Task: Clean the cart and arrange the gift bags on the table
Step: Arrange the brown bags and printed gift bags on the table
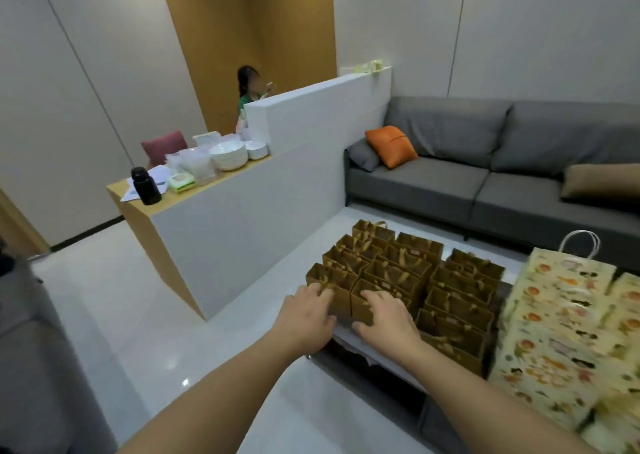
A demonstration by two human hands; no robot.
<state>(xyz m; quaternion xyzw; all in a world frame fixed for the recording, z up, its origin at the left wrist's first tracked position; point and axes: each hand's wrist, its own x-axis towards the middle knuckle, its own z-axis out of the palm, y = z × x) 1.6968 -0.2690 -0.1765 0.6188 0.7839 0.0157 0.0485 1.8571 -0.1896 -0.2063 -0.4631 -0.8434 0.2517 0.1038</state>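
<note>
Now both arms outstretched, left hand point(306, 310) and right hand point(388, 318) fingers curled on brown gift bags point(398, 277).

I am seeing the small gift bags point(408, 280) standing in rows on the table point(349, 336), with the larger bags point(561, 318) lying just right of them. My left hand point(304, 315) and right hand point(388, 315) are resting at the nearest row (left end). The sofa point(485, 169) is sitting behind, the counter point(221, 218) to the left.
</note>
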